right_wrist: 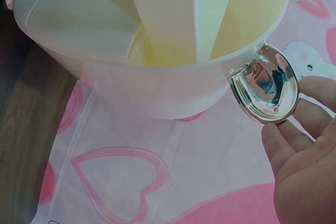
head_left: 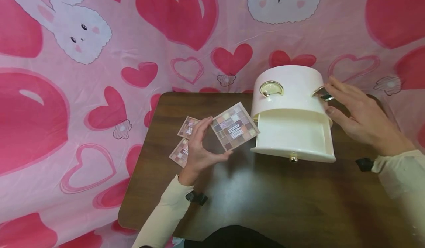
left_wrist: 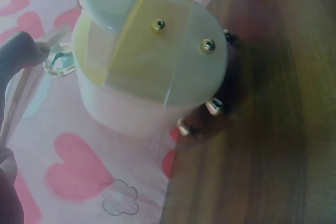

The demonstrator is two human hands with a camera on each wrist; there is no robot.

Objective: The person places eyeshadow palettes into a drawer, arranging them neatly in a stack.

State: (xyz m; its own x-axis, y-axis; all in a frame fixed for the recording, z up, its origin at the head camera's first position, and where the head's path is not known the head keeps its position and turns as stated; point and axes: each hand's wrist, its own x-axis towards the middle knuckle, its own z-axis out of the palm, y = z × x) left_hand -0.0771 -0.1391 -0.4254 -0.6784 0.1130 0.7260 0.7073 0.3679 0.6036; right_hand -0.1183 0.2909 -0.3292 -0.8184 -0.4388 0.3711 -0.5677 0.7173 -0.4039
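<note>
In the head view my left hand (head_left: pixel 203 150) grips a square eyeshadow palette (head_left: pixel 235 127) by its edges, thumb low and fingers at the top. The palette is tilted, its printed colour grid facing up, and its right corner overlaps the box's side. My right hand (head_left: pixel 365 117) pinches the gold ear-shaped handle (right_wrist: pixel 265 85) on the right of a white rounded storage box (head_left: pixel 288 87). The box's drawer (head_left: pixel 292 133) is pulled out toward me, a small gold knob (head_left: pixel 293 157) on its front. Looking inside from above, the right wrist view shows a partition (right_wrist: pixel 163 14).
Two smaller palettes, one farther back (head_left: pixel 188 127) and one nearer (head_left: pixel 179 152), lie on the brown wooden table (head_left: pixel 232 192) beside my left hand. A second gold handle (head_left: pixel 271 89) sits on the box's left. A pink heart-print cloth (head_left: pixel 186 19) hangs behind the table.
</note>
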